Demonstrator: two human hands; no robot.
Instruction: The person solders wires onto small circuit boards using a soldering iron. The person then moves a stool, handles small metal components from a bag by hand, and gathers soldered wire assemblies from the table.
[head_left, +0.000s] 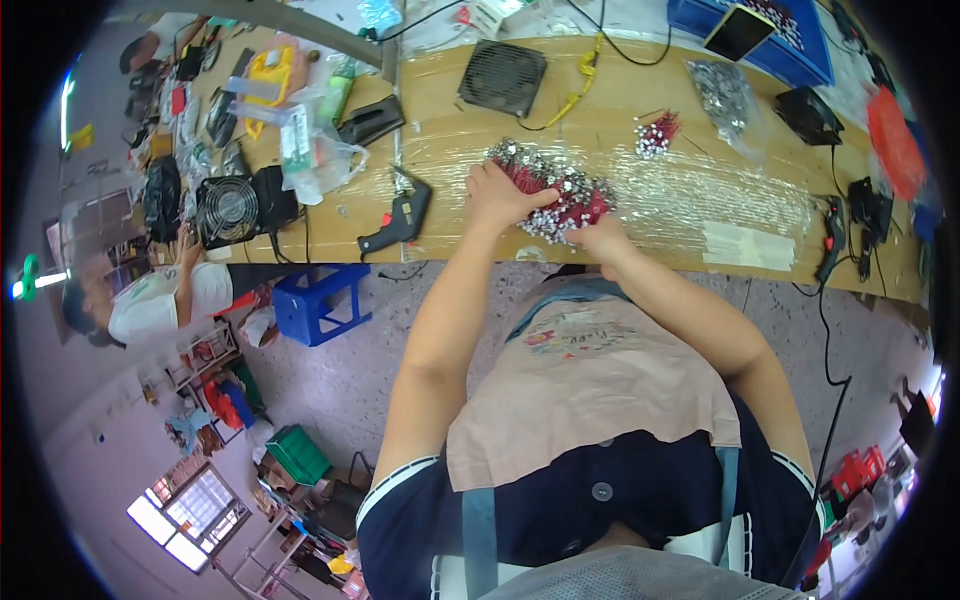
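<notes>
A thick bunch of thin dark-red stems [560, 205] with silvery and white bead-like tips lies near the front edge of the table. My left hand [497, 197] is wrapped round its left side, thumb stretched across the stems toward the right. Against the near right end presses my right hand [602, 240], its fingers partly hidden by the bunch. Farther right on the table rests a smaller cluster of similar red, white-tipped pieces [656, 133]. What exactly the pieces are is too small to tell.
A black glue gun [400, 215] lies left of my hands. Beyond are a square black fan [502, 77], a clear bag of silvery parts [722, 95] and a blue crate [812, 50]. At left, a co-worker [170, 300] sits by another fan [228, 210]. A blue stool [320, 303] stands below.
</notes>
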